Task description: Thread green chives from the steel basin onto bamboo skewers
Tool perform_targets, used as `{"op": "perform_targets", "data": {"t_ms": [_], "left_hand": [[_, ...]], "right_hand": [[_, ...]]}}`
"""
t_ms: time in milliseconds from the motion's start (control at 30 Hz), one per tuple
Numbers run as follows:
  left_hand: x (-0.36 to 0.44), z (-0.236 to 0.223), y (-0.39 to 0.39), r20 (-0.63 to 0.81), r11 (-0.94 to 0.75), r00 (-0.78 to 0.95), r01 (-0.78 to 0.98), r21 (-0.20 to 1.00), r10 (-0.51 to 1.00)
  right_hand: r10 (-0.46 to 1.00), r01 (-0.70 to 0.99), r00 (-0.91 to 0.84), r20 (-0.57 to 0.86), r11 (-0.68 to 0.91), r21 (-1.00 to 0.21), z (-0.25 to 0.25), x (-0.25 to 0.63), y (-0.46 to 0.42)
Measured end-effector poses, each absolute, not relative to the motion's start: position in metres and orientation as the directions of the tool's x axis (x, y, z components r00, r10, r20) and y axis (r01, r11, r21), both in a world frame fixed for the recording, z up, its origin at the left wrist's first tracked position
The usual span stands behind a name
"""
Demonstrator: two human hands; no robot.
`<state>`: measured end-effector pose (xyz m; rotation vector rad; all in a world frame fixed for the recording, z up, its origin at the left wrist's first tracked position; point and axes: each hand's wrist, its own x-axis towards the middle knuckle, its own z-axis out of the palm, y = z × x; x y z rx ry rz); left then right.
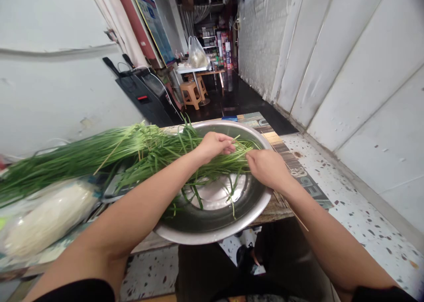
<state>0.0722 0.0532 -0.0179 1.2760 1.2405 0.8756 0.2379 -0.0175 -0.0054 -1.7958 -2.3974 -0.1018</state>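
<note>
left hand: pinching green stalks above basin
right hand: closed on stalk ends, basin's right side
status: loose portion in basin; large bundle outside, to its left

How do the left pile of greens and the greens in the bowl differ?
Left pile: blades mostly aligned; bowl greens: looser, more tangled. Left pile: no hand on it; bowl greens: left hand and right hand at them. Both are long and thin.
</note>
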Motion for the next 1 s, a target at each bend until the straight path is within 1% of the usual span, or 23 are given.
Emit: {"op": "perform_targets", "data": {"t_ms": [667, 1000], "left_hand": [[0.0720, -0.0188, 0.0527, -0.165, 0.138, 0.184, 0.152, 0.979, 0.969], [0.0713, -0.0231, 0.0546, -0.136, 0.101, 0.195, 0.178, 0.979, 0.971]], "right_hand": [[0.951, 0.959, -0.273, 0.147, 0.281, -0.034, -0.0047, 0.2375, -0.0172], [0.948, 0.958, -0.281, 0.153, 0.286, -0.015, -0.0044, 0.2381, -0.0173]]}}
